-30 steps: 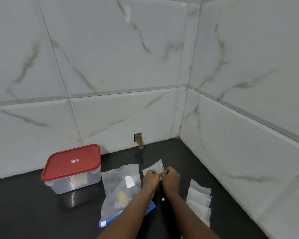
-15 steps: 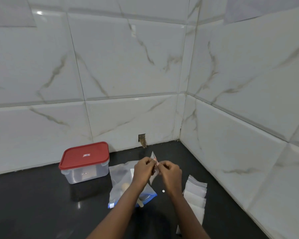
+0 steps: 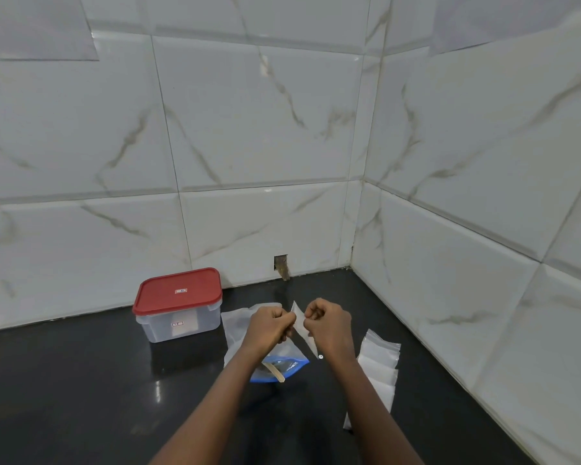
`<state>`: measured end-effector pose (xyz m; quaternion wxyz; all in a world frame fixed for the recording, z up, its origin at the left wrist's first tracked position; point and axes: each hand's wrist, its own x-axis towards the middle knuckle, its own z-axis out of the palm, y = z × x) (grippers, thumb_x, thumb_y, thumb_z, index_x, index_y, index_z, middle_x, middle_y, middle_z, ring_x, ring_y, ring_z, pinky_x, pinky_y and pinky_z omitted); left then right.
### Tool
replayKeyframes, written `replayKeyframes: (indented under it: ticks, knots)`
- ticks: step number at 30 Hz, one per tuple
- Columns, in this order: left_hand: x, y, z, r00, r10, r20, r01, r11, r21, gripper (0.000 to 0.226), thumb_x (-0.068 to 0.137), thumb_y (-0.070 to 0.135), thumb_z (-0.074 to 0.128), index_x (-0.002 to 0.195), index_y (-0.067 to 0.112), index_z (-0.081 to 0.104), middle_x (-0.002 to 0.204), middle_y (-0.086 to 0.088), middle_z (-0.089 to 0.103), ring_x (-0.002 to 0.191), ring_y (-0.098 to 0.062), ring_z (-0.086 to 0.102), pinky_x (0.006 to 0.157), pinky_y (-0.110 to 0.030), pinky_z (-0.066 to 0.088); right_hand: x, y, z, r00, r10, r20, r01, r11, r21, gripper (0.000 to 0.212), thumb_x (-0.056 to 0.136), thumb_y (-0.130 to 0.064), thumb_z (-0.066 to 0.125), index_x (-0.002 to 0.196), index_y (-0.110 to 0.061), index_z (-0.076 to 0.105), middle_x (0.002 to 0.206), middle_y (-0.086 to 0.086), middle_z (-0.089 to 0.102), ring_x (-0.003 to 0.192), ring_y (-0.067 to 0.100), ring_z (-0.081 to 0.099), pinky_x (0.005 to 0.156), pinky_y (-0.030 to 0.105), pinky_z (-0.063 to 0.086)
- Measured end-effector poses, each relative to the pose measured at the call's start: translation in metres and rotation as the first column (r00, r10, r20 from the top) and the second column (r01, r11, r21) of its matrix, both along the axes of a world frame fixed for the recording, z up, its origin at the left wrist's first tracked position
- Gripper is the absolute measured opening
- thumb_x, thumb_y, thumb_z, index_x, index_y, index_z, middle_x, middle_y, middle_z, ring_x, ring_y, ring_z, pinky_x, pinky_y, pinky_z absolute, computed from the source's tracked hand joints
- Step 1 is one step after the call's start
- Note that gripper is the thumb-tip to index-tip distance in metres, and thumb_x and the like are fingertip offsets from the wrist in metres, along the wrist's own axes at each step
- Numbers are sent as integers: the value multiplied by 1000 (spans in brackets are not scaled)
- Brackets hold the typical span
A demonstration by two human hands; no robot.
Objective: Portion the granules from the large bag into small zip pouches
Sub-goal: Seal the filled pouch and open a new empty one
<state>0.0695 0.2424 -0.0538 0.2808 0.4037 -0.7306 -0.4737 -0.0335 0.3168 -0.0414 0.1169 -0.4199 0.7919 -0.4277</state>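
A small clear zip pouch [image 3: 300,325] hangs lifted above the black counter, pinched at its top edge between my left hand [image 3: 269,325] and my right hand [image 3: 327,325]. Both hands have curled fingers and pull the pouch mouth from opposite sides. Under my left forearm lies the large clear bag [image 3: 239,330] with a blue bottom edge, flat on the counter; a wooden stick [image 3: 273,370] shows inside it. A row of several small zip pouches [image 3: 379,367] lies to the right of my right forearm.
A clear plastic box with a red lid [image 3: 178,305] stands at the back left by the wall. White marble-pattern tiled walls meet in a corner [image 3: 353,263] at the back right. The black counter [image 3: 81,380] stretches left.
The pouch has been lifted off the counter. My hands, which were pressed close together, have moved slightly apart while still pinching the pouch top. The camera has tilted up.
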Motion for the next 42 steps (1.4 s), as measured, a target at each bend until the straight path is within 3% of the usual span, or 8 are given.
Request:
replayKeyframes:
  ticks: [5,9,14,23,26,31,38,42]
  knots:
    - [0,0,4,997,3,73,8,989,-147,39,82,19,62,46,17,46,58,3,52,62,-6,49,58,-17,39,5,0,0,966,130,-221,-105,987,121,25,94,-19,55,111,-8,69,115,5,59,99,15,60,82,17,45]
    - [0,2,9,997,45,57,-32,978,-207,39,77,16,67,48,20,42,94,-3,60,85,-11,55,62,-15,36,6,-1,-2,948,205,-245,-145,959,243,25,93,-19,56,111,-8,70,110,9,68,96,19,64,85,25,51]
    - [-1,7,9,992,45,117,-8,953,-302,41,76,14,67,49,18,37,97,-7,62,86,-14,55,63,-17,36,6,4,-5,918,169,-358,-64,956,286,28,94,-13,55,120,-18,65,113,4,67,98,16,65,86,22,50]
    - [7,13,7,966,-252,50,257,948,-187,23,89,21,57,111,23,53,107,4,60,97,-7,55,76,-4,42,3,10,-5,982,124,-142,-113,990,85,29,86,-4,61,112,-12,70,109,5,70,86,8,58,65,1,38]
    - [12,10,0,939,-305,159,337,909,-244,43,85,37,58,126,31,47,125,11,55,113,-1,48,108,-22,21,2,10,-9,993,97,-70,-95,995,35,30,86,-7,60,114,-11,68,111,3,65,87,5,52,60,0,34]
    - [19,11,-6,878,-343,333,452,823,-343,81,67,48,71,137,29,35,132,12,44,118,-3,41,114,-32,5,0,13,-10,993,113,36,-112,994,-18,25,77,-8,71,101,-3,70,105,-7,44,88,4,49,63,3,38]
    - [14,12,-11,952,-198,235,266,912,-311,48,66,44,76,104,28,50,107,10,53,100,-9,50,103,-43,38,5,13,-13,982,181,49,-181,983,-10,20,87,-15,66,100,-1,68,96,-6,51,92,10,55,68,11,48]
    - [16,12,-15,954,-206,216,262,926,-272,54,68,37,79,113,24,51,113,7,53,100,-8,51,84,-17,40,4,14,-10,975,220,-29,-220,975,-16,21,87,-9,65,106,-5,71,104,1,59,86,5,54,64,3,44]
